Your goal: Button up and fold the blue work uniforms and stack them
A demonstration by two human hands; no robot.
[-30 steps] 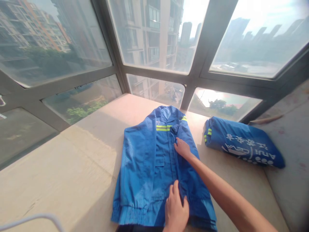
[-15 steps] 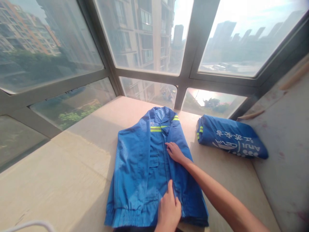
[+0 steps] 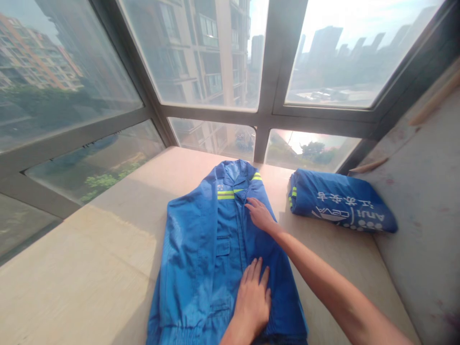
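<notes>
A blue work jacket (image 3: pixel 194 258) lies front up, its sleeves folded in over the front. Yellow-green stripes cross its chest, and its collar points towards the windows. My left hand (image 3: pixel 253 292) rests flat on the lower front, right of the middle, fingers stretched out and slightly apart. Farther up, my right hand (image 3: pixel 260 213) touches the inner edge of the right-hand sleeve, just below the chest stripes. Its fingers reach leftward over the cloth, and no pinch shows. The jacket's bottom hem runs out of view.
On the right, by the wall (image 3: pixel 424 215), lies a folded blue garment (image 3: pixel 341 201) with white lettering. The pale tabletop (image 3: pixel 89 273) meets grey-framed windows (image 3: pixel 208 115) at the back and left. Sunlight and shadow fall across the surface.
My left hand has gone from a pointing finger with the others curled to a flat, spread hand. My right hand has slid slightly up along the sleeve edge. The view has shifted a little.
</notes>
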